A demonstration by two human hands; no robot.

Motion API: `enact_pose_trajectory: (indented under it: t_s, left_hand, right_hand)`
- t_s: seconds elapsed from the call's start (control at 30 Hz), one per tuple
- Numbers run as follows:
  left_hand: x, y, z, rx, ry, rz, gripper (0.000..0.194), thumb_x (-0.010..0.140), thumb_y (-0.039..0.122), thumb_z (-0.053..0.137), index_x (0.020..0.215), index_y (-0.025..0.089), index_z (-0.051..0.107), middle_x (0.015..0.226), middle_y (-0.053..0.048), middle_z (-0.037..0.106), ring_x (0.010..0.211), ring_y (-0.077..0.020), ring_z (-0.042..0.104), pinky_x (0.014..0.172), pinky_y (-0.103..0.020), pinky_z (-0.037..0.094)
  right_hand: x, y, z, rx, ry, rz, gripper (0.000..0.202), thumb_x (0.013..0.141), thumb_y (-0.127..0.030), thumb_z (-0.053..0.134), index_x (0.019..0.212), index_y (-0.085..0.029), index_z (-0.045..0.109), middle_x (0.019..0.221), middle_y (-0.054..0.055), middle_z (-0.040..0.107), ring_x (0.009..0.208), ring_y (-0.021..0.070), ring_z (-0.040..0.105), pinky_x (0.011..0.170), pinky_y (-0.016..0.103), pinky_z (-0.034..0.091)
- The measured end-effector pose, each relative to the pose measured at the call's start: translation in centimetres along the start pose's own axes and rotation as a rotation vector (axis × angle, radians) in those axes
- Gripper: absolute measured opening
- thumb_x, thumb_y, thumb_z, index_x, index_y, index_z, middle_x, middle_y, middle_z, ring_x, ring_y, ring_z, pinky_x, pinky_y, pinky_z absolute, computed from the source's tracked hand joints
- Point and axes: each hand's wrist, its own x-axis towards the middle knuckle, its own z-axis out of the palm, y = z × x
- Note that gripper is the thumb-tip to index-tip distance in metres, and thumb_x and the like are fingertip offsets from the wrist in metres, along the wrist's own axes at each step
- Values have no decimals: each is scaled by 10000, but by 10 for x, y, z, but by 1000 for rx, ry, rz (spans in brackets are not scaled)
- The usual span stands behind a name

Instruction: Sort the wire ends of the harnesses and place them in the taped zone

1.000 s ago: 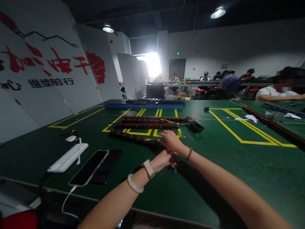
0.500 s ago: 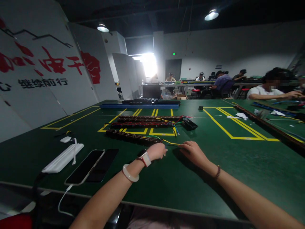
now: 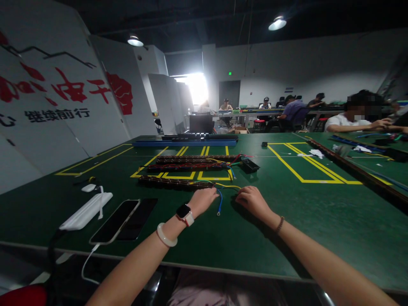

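Note:
Nearest me lies a long dark strip (image 3: 168,182) with brown and metallic lines and wires leaving its right end. My left hand (image 3: 204,201), with a watch and a pale bangle on its arm, is closed at that end, its fingertips on the upper part of a blue wire (image 3: 219,203). The blue wire bends down to a metal lug resting on the table. My right hand (image 3: 253,200) has its fingers pinched together at the free end of a yellow wire (image 3: 228,185); its tip is hidden. A green wire runs along the strip's top.
Behind are more wired strips (image 3: 188,167) and a black box-like part (image 3: 250,165). Phones (image 3: 115,222) and a white power strip (image 3: 86,211) lie left on the green table (image 3: 255,250). A long dark strip (image 3: 353,170) lies right, near a seated person (image 3: 350,121).
My left hand has shifted left and slightly up, uncovering the blue wire and its lug. My right hand has moved slightly left, still at the yellow wire's end. The view shifted slightly.

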Motion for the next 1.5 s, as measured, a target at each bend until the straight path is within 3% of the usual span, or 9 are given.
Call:
enact_pose_trajectory:
  t_s: [0.17, 0.3, 0.4, 0.53, 0.7, 0.97, 1.2, 1.43, 1.5]
  left_hand:
    - [-24, -39, -30, 296, 177, -1, 240, 911, 340, 466, 800, 143, 548, 875, -66, 560, 801, -171, 533, 742, -295, 415]
    - [-34, -93, -46, 397, 318, -55, 374, 852, 434, 550, 1079, 140, 512, 1129, -105, 523, 1042, -225, 505, 911, -354, 402]
    - [-32, -124, -53, 426, 267, -40, 532, 842, 483, 546, 1264, 178, 438, 1305, -114, 451, 1190, -261, 442, 992, -400, 351]
    - [-15, -149, -61, 415, 88, 32, 482, 874, 483, 496, 1230, 158, 500, 1192, -109, 557, 1099, -234, 522, 955, -359, 380]
    - [12, -166, -61, 448, -36, 215, 355, 918, 423, 441, 1134, 185, 591, 1079, -70, 612, 972, -180, 577, 860, -293, 416]
    - [43, -187, -35, 609, 84, 351, 370, 961, 370, 349, 1162, 151, 570, 1056, -83, 606, 929, -162, 554, 834, -289, 408]
    - [78, -194, -28, 684, 96, 445, 351, 963, 349, 352, 1120, 138, 585, 998, -96, 608, 926, -165, 540, 837, -302, 381]
    - [105, -199, -22, 705, 166, 433, 301, 943, 310, 413, 1144, 183, 597, 1142, -109, 572, 1038, -190, 515, 902, -338, 365]
    - [109, -197, -20, 702, 184, 408, 314, 936, 319, 427, 1177, 201, 590, 1187, -120, 549, 1093, -213, 491, 937, -366, 350]
  right_hand:
    - [0, 1, 1, -30, 36, 54, 150, 788, -332, 679, 761, -185, 665, 910, 40, 630, 899, 185, 535, 835, 324, 354]
    - [1, -1, 1, 7, 36, 68, 167, 813, -352, 650, 771, -190, 644, 926, 36, 617, 902, 181, 534, 837, 324, 355]
    - [1, -1, 2, 45, 44, 57, 167, 829, -362, 628, 825, -196, 647, 962, 45, 606, 920, 180, 536, 842, 327, 357]
    - [0, 2, 4, 56, 49, 62, 181, 825, -362, 629, 928, -215, 651, 1001, 53, 595, 958, 195, 536, 860, 348, 360]
    - [-1, 7, 5, 50, 46, 49, 198, 847, -364, 596, 964, -215, 653, 1022, 72, 589, 975, 205, 540, 873, 365, 374]
    - [-3, 9, 1, 65, 39, 47, 181, 872, -335, 567, 979, -210, 643, 1018, 75, 582, 952, 194, 540, 880, 367, 393]
    - [-2, 5, -4, 81, 34, 44, 160, 870, -309, 570, 975, -210, 638, 994, 70, 581, 935, 189, 538, 861, 361, 407]
    - [-2, 4, 3, 129, 23, 71, 156, 878, -292, 556, 988, -218, 638, 1029, 68, 577, 966, 187, 539, 872, 363, 421]
    - [1, 3, -6, 130, 46, 78, 168, 875, -294, 563, 1008, -221, 635, 1067, 67, 577, 1007, 192, 535, 899, 373, 419]
